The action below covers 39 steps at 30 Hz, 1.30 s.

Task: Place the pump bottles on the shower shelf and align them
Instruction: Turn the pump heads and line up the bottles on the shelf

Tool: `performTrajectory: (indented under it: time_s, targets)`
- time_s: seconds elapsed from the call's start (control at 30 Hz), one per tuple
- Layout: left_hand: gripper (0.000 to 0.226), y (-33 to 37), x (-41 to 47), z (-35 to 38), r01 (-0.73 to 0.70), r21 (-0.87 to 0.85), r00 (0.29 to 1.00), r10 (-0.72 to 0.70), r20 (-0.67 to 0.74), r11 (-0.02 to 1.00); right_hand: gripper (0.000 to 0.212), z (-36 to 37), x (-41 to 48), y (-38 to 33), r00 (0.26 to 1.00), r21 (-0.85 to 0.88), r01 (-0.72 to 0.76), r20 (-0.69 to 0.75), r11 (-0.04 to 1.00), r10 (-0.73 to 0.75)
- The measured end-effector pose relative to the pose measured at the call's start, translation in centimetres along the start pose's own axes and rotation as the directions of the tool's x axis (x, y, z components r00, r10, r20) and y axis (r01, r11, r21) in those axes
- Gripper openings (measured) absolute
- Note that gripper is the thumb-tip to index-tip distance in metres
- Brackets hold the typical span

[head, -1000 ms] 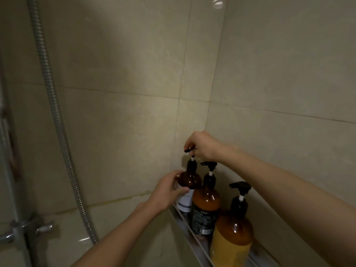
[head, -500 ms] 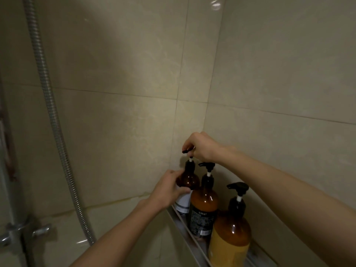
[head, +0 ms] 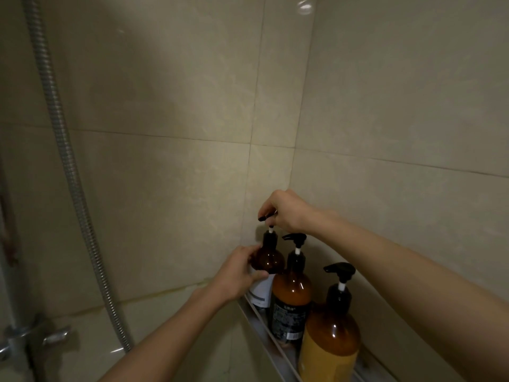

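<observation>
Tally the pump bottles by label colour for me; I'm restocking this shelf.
White label: 1, the far bottle held by both the left hand and right hand
Dark label: 1
Yellow label: 1
Total: 3

Head camera looks forward and slightly down, seemingly close, into the dim tiled corner [head: 294, 150].

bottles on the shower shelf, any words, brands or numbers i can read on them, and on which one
No text can be read.
Far bottle, gripped by the left hand, its pump held by the right hand: white label, print blurred.
Middle bottle: dark label with pale print and a white patch low down, too small to read.
Near bottle: no print shows.
Shelf: no markings.
</observation>
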State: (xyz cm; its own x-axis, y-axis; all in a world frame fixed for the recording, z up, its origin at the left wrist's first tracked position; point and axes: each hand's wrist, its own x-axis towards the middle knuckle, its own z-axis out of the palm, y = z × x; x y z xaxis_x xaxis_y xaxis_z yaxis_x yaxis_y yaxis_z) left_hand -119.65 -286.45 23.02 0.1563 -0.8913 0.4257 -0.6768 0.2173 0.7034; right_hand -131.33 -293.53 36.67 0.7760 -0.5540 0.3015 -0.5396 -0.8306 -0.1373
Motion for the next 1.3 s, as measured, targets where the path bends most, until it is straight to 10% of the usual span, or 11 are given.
performTrajectory:
  time_s: [1.3]
  targets:
    - [0.052,-1.4,0.7,0.8,-0.017,0.029,1.0,0.016,0.013,0.999,0.026,0.9,0.9,0.5,1.0,0.033,-0.01,-0.024,0.999,0.011]
